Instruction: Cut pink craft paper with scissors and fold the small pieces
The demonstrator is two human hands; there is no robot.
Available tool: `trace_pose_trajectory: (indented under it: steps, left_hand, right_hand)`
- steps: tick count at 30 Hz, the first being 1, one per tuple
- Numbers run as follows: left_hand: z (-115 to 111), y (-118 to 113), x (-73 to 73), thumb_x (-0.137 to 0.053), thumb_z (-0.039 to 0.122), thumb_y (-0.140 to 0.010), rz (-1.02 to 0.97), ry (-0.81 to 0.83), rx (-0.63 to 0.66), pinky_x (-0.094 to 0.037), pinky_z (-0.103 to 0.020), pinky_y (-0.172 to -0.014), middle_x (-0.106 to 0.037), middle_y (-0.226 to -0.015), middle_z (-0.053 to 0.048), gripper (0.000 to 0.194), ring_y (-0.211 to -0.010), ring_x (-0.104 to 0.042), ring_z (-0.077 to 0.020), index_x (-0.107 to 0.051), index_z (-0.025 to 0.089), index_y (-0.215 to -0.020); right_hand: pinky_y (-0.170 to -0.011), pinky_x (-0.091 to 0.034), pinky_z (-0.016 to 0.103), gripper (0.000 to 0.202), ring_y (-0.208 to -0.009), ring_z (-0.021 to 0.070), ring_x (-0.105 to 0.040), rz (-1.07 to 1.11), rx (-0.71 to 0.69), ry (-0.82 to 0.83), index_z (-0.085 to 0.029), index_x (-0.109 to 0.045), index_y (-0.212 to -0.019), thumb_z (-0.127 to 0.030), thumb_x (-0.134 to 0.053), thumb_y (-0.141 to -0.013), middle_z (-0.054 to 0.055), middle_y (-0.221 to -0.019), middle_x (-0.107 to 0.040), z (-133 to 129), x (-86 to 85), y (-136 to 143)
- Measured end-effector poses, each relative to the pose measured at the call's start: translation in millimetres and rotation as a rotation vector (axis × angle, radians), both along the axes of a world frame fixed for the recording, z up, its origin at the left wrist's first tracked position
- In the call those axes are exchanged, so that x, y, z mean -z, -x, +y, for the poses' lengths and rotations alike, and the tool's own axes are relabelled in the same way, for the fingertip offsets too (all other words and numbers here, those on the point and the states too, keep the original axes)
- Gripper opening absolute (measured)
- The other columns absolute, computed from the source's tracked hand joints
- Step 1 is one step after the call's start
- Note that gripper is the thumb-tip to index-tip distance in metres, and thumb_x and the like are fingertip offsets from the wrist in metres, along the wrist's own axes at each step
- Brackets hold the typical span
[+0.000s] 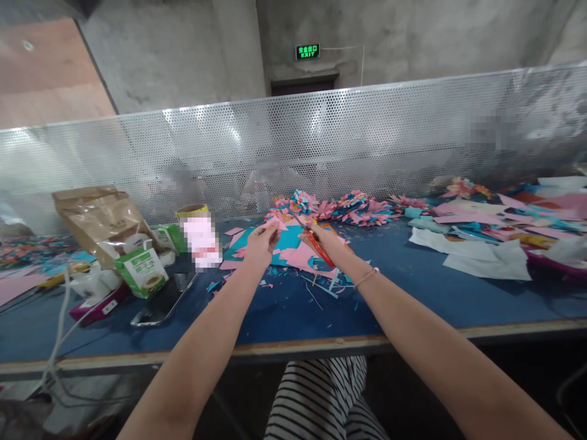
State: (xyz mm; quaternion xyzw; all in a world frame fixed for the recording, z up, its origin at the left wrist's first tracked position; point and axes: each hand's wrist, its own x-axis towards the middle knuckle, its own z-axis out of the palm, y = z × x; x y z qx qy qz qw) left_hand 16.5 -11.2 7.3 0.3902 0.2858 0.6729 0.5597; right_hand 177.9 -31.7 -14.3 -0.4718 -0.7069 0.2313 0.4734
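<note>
My left hand [265, 241] is closed on a piece of pink paper [274, 222] above the middle of the blue table. To its right, my right hand [323, 244] holds scissors with orange-red handles [320, 249], their blades pointing up and left toward the pink paper. Below the hands lie a blue sheet [245, 244], pink sheets [300, 256] and small paper scraps. Just behind them is a heap of pink, blue and yellow paper flowers [362, 209]. Whether the blades touch the paper is too small to tell.
A brown paper bag [103, 220], a green and white box [142, 271], a phone [165, 299] and a yellow-rimmed roll [192, 211] stand or lie at left. White sheets [486, 263] and pink paper lie right. A perforated metal screen [293, 146] runs behind.
</note>
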Motion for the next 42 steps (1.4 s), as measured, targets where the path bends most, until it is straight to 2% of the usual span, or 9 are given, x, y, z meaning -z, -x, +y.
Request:
trace_pose_trajectory:
  steps: [2, 5, 11, 15, 17, 20, 26, 34, 42]
  left_hand:
    - [1.3, 0.6, 1.7, -0.068, 0.012, -0.056, 0.001, -0.002, 0.014, -0.044, -0.017, -0.054, -0.056, -0.054, 0.001, 0.011, -0.053, -0.054, -0.0055, -0.057, 0.013, -0.058]
    - [2.8, 0.6, 4.8, -0.065, 0.011, -0.058, 0.023, -0.004, 0.042, -0.044, -0.019, -0.056, -0.056, -0.055, 0.0, 0.011, -0.055, -0.054, -0.0068, -0.055, 0.014, -0.056]
    - [1.5, -1.8, 10.8, -0.066, 0.012, -0.054, 0.255, -0.035, 0.074, -0.04, -0.021, -0.053, -0.052, -0.051, 0.001, 0.014, -0.049, -0.049, -0.0059, -0.053, 0.012, -0.054]
    - [0.6, -3.0, 13.7, -0.069, 0.017, -0.05, 0.434, -0.093, 0.005, -0.041, -0.022, -0.052, -0.054, -0.056, 0.001, 0.019, -0.051, -0.05, -0.0078, -0.053, 0.014, -0.061]
    - [0.6, -3.1, 14.9, -0.071, 0.019, -0.048, 0.501, -0.12, -0.014, -0.04, -0.022, -0.05, -0.056, -0.058, 0.0, 0.024, -0.051, -0.051, -0.0092, -0.054, 0.014, -0.064]
    - [0.6, -3.4, 16.1, -0.073, 0.02, -0.045, 0.553, -0.136, -0.003, -0.038, -0.021, -0.047, -0.057, -0.057, -0.001, 0.028, -0.05, -0.052, -0.0099, -0.053, 0.015, -0.064]
    - [3.0, -5.4, 20.2, -0.071, 0.024, -0.048, 0.569, -0.165, 0.028, -0.039, -0.021, -0.047, -0.054, -0.05, 0.001, 0.024, -0.047, -0.05, -0.0097, -0.05, 0.016, -0.058]
    - [3.4, -6.5, 23.5, -0.065, 0.021, -0.055, 0.677, -0.319, 0.012, -0.043, -0.023, -0.05, -0.056, -0.056, 0.0, 0.015, -0.051, -0.053, -0.0099, -0.052, 0.016, -0.059]
    - [-2.3, -13.3, 20.2, -0.064, 0.027, -0.06, 0.549, -0.191, 0.121, -0.049, -0.031, -0.062, -0.059, -0.067, -0.003, 0.018, -0.063, -0.058, -0.0139, -0.055, 0.015, -0.07]
  right_hand:
    - [-0.065, -0.037, 0.029, 0.03, -0.08, 0.0227, -0.054, -0.061, 0.1, -0.048, -0.018, -0.051, -0.092, -0.04, -0.051, -0.071, 0.01, -0.085, -0.059, 7.3, 1.7, -8.6]
    - [-0.068, -0.038, 0.03, 0.036, -0.085, 0.0254, -0.056, -0.392, 0.324, -0.076, -0.012, -0.049, -0.099, -0.035, -0.052, -0.071, 0.016, -0.091, -0.06, 15.0, 7.5, -22.9]
    - [-0.065, -0.039, 0.029, 0.029, -0.083, 0.0262, -0.057, -0.698, 0.339, 0.075, -0.011, -0.056, -0.095, -0.02, -0.052, -0.067, 0.018, -0.092, -0.061, 18.2, 18.9, -36.8]
    - [-0.073, -0.039, 0.03, 0.024, -0.085, 0.0232, -0.056, -0.556, 0.377, -0.076, -0.011, -0.06, -0.087, -0.024, -0.048, -0.071, 0.016, -0.09, -0.061, 16.1, 9.1, -31.0]
    - [-0.072, -0.04, 0.027, 0.027, -0.082, 0.0188, -0.056, -0.381, 0.24, -0.138, -0.012, -0.06, -0.087, -0.03, -0.046, -0.074, 0.012, -0.09, -0.062, 13.6, 2.0, -23.9]
    - [-0.063, -0.041, 0.024, 0.028, -0.071, 0.0137, -0.055, -0.177, -0.026, -0.106, -0.014, -0.06, -0.083, -0.036, -0.048, -0.071, 0.006, -0.08, -0.062, 9.5, -3.3, -11.8]
    - [-0.051, -0.039, 0.021, 0.022, -0.052, 0.0087, -0.047, 0.029, -0.145, 0.046, -0.015, -0.055, -0.063, -0.037, -0.051, -0.067, 0.0, -0.058, -0.054, 7.1, 1.4, -2.9]
    - [-0.051, -0.037, 0.021, 0.021, -0.05, 0.0082, -0.044, 0.01, -0.119, -0.013, -0.015, -0.051, -0.061, -0.035, -0.05, -0.067, -0.002, -0.055, -0.049, 7.4, 2.7, -1.2]
    - [-0.051, -0.032, 0.021, 0.021, -0.055, 0.0092, -0.043, -0.095, 0.008, -0.111, -0.014, -0.053, -0.061, -0.034, -0.051, -0.067, 0.0, -0.058, -0.051, 2.6, -2.1, 1.3]
